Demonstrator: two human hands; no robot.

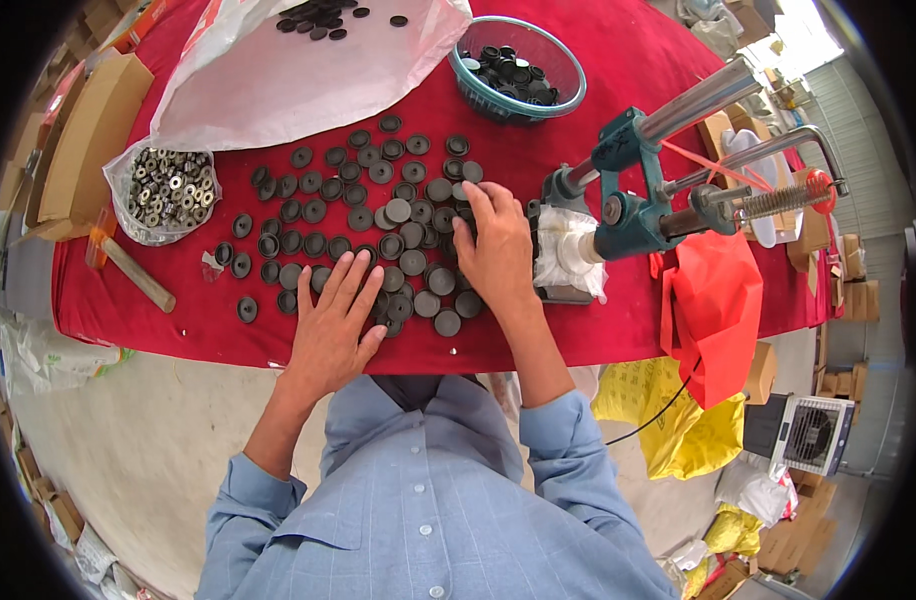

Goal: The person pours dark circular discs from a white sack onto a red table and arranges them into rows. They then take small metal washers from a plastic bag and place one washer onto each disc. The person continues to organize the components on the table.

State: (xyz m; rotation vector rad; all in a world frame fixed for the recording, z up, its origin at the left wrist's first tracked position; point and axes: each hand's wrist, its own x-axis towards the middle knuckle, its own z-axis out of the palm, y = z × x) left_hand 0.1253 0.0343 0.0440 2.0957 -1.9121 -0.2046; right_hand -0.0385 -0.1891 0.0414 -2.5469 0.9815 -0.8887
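Many round black caps (413, 262) lie loose over the red tablecloth (188, 320) in front of me, some rim side up, others flat side up. My left hand (333, 325) rests on the near edge of the spread, palm down, with its fingers stretched out over a few caps. On the right side of the caps is my right hand (500, 250), its thumb and fingers apart. Its fingertips touch caps there, and the hand hides some of them. Just right of it stands a green hand press (628, 215), with white wrapping (568, 250) around its lower part.
A clear bag of small metal rings (173, 190) sits at left, near a wooden-handled tool (138, 272). Behind the caps are a white sack (278, 95) with more caps and a teal basket (518, 110) of caps. A red bag (713, 310) hangs at the right edge.
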